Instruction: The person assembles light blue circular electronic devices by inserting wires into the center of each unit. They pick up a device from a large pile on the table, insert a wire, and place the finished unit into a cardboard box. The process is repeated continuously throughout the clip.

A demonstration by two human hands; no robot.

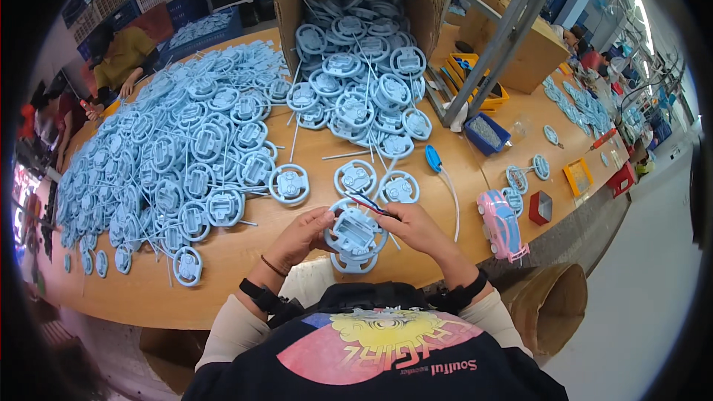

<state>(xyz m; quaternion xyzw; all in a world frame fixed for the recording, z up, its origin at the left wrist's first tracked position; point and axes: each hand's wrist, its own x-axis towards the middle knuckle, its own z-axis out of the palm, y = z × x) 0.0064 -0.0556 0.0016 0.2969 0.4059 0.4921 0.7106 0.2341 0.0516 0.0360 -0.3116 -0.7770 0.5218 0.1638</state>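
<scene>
My left hand [306,235] grips the left rim of a light blue plastic toy steering wheel [355,233], held just above the table's near edge. Its recessed middle part faces up. At the wheel's upper right, my right hand [414,227] is closed on thin red and dark wires [365,203] that lie across the top of the wheel. Where the wires end is too small to tell. Another light blue wheel [353,263] shows partly beneath the held one. Two more wheels, one of them [399,187] to the right, lie just beyond my hands.
A large heap of light blue wheels [174,141] covers the table's left. A tipped cardboard box [434,11] spills more wheels. To the right are a metal post [494,44], a blue bin [484,134], a pink toy car [502,226] and a red box [541,208]. Other people sit farther off.
</scene>
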